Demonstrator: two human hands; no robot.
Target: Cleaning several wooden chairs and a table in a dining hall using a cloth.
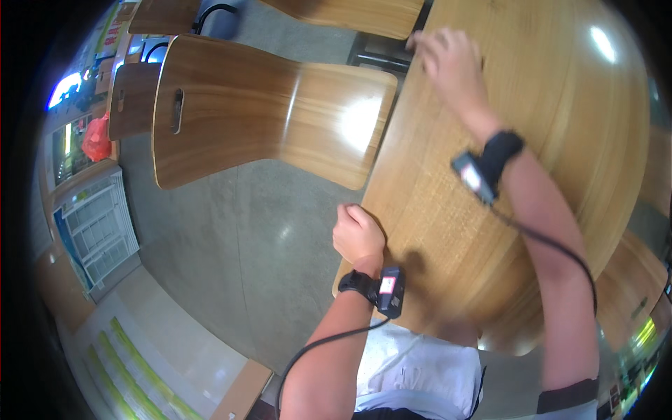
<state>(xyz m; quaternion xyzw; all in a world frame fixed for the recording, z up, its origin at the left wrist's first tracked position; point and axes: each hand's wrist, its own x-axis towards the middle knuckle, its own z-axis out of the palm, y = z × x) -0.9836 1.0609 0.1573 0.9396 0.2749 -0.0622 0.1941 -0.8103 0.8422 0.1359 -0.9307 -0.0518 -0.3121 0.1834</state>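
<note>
My left hand (pixel 359 233) is curled into a fist at the left edge of the wooden table (pixel 451 210), with nothing visible in it. Farther up, my right hand (pixel 451 65) is over the tabletop near the same edge. Its fingers are bent and blurred, and its palm is hidden, so I cannot tell whether it holds anything. Each wrist wears a black strap with a small dark device, the left device (pixel 391 292) and the right device (pixel 475 177), and a cable runs from each along the forearm.
A bent-plywood chair (pixel 226 110) stands left of the table, its seat front near the table edge. Another wooden chair (pixel 346 16) is beyond it. A white wire rack (pixel 100 231) and a red plastic bag (pixel 97 137) are at far left, across the grey floor (pixel 210 226).
</note>
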